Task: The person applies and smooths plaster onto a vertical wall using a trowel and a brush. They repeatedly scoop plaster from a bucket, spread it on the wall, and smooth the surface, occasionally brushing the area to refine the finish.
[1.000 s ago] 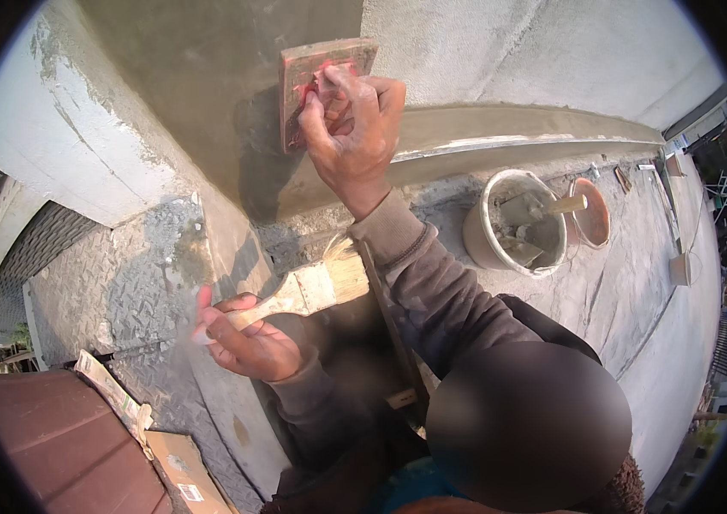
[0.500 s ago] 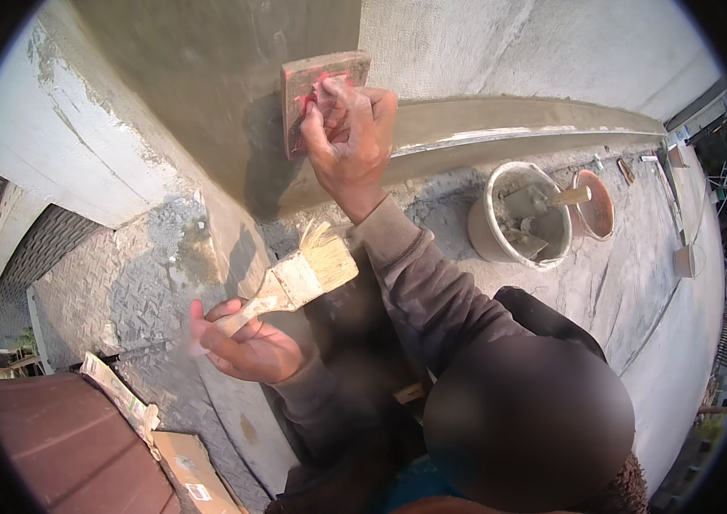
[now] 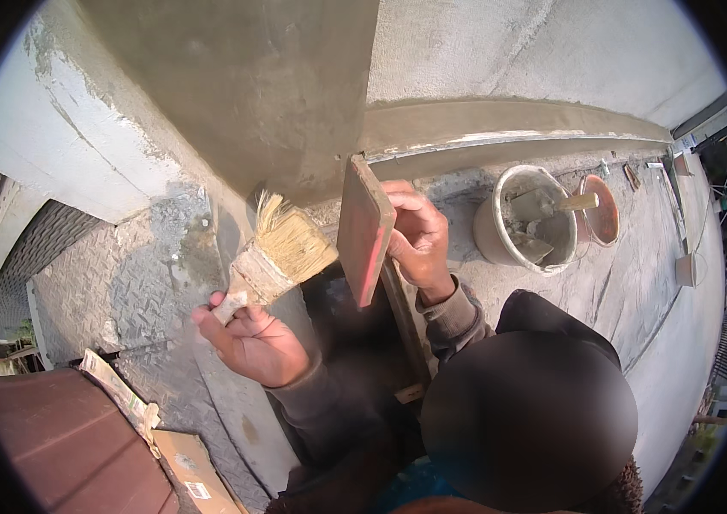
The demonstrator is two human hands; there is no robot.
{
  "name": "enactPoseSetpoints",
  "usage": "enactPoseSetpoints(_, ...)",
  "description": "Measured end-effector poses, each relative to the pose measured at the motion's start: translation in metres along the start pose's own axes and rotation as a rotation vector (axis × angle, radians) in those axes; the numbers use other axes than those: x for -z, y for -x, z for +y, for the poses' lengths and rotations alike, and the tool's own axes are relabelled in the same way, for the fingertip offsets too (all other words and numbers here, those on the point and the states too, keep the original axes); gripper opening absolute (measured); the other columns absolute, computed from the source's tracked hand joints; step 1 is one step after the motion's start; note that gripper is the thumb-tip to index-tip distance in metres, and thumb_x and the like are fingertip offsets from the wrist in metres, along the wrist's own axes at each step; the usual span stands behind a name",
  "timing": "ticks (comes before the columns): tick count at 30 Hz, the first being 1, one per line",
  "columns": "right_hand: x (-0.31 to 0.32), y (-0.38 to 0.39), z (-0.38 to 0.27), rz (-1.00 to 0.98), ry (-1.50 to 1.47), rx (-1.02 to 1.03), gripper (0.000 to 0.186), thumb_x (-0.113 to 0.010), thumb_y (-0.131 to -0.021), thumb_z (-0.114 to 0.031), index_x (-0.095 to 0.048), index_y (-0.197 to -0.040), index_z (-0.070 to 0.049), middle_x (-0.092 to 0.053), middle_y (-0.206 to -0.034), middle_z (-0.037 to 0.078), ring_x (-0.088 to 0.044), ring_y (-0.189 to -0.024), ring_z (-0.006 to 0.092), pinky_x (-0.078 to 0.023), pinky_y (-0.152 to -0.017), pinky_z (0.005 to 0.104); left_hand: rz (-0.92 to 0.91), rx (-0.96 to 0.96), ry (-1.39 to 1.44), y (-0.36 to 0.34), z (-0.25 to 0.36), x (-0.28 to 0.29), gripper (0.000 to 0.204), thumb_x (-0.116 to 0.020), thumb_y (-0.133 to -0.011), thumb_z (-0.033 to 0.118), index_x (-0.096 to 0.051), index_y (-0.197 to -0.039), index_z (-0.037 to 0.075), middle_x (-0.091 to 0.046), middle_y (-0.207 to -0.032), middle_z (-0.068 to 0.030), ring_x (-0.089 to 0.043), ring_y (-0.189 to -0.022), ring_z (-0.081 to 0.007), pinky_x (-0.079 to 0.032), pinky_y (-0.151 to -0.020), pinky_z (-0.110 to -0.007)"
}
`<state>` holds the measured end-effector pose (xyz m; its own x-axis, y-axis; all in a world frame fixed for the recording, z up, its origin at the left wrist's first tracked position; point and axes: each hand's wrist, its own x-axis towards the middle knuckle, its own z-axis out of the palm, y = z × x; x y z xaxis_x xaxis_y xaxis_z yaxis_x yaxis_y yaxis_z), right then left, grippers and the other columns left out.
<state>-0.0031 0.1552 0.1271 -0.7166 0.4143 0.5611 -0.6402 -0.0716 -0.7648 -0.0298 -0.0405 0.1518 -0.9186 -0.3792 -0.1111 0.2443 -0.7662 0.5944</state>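
Observation:
My right hand (image 3: 416, 242) is closed on a flat rectangular float (image 3: 360, 227), held on edge below the damp olive-grey render (image 3: 244, 77), its red-stained face turned leftward. Low on the left, my left hand (image 3: 252, 341) grips a wide paintbrush (image 3: 286, 250) by its whitish handle; the pale bristles point up toward the float, just left of it. Right of my right hand stands a pale bucket (image 3: 524, 218) of grey mortar with a wooden-handled tool in it (image 3: 578, 202).
An orange bucket (image 3: 603, 210) sits behind the pale one on a rough concrete ledge (image 3: 620, 308). A rendered band (image 3: 509, 124) runs along the white wall (image 3: 518, 47). At lower left lie a brown surface (image 3: 55, 437) and cardboard (image 3: 188, 458). A dark opening (image 3: 338, 317) lies between my arms.
My right hand has pulled the float down and right, off the rendered surface, and turned it on edge. The brush in my left hand has tilted, bristles higher and further left.

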Motion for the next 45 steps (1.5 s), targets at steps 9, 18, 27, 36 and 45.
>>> enactPoseSetpoints(9, -0.021, -0.105, -0.049, 0.345, 0.474, 0.410, 0.030, -0.076, -0.089, -0.010, -0.066, -0.117, -0.005, -0.061, -0.117, 0.011, -0.064, -0.099, 0.0182, -0.057, -0.070, 0.0341, -0.004, -0.062, -0.255, 0.008, -0.011, -0.014, 0.032, -0.064, -0.100, 0.027, -0.053, -0.115, 0.001, -0.060, -0.100, -0.0119, -0.065, -0.088, -0.0191, -0.063, -0.072, -0.033)
enactPoseSetpoints(18, -0.050, -0.180, 0.022, 0.529, 1.071, 0.884, 0.028, -0.076, -0.079, -0.010, -0.068, -0.106, -0.008, -0.053, -0.102, 0.013, -0.062, -0.074, 0.0252, -0.051, -0.053, 0.0353, 0.036, -0.176, -0.229, 0.002, 0.000, -0.004, 0.038, -0.062, -0.101, 0.028, -0.053, -0.108, -0.008, -0.057, -0.098, -0.0126, -0.065, -0.080, -0.0172, -0.060, -0.066, -0.021)
enactPoseSetpoints(27, -0.059, -0.096, 0.056, 0.498, 0.963, 0.625, 0.040, -0.076, -0.079, -0.006, -0.066, -0.118, -0.010, -0.050, -0.105, 0.013, -0.063, -0.082, 0.0255, -0.055, -0.063, 0.0340, 0.114, -0.251, -0.310, -0.002, 0.001, -0.003, 0.041, -0.060, -0.102, 0.033, -0.055, -0.102, -0.008, -0.055, -0.096, -0.0112, -0.060, -0.079, -0.0159, -0.056, -0.070, -0.022)
enactPoseSetpoints(36, -0.052, -0.128, 0.055, 0.480, 1.043, 0.526, 0.034, -0.076, -0.077, -0.007, -0.072, -0.110, -0.012, -0.049, -0.103, 0.012, -0.063, -0.084, 0.0236, -0.055, -0.062, 0.0361, 0.104, -0.325, -0.261, 0.000, 0.013, -0.014, 0.037, -0.059, -0.103, 0.033, -0.059, -0.091, -0.002, -0.054, -0.086, -0.0076, -0.053, -0.073, -0.0102, -0.050, -0.068, -0.019)
enactPoseSetpoints(45, -0.060, -0.104, -0.013, 0.424, 1.080, 0.487, 0.034, -0.078, -0.071, -0.008, -0.076, -0.104, -0.014, -0.056, -0.096, 0.009, -0.061, -0.073, 0.0213, -0.052, -0.061, 0.0369, 0.130, -0.371, -0.244, -0.004, 0.018, -0.004, 0.034, -0.058, -0.104, 0.032, -0.059, -0.088, 0.002, -0.052, -0.083, -0.0043, -0.054, -0.079, -0.0082, -0.049, -0.073, -0.020)
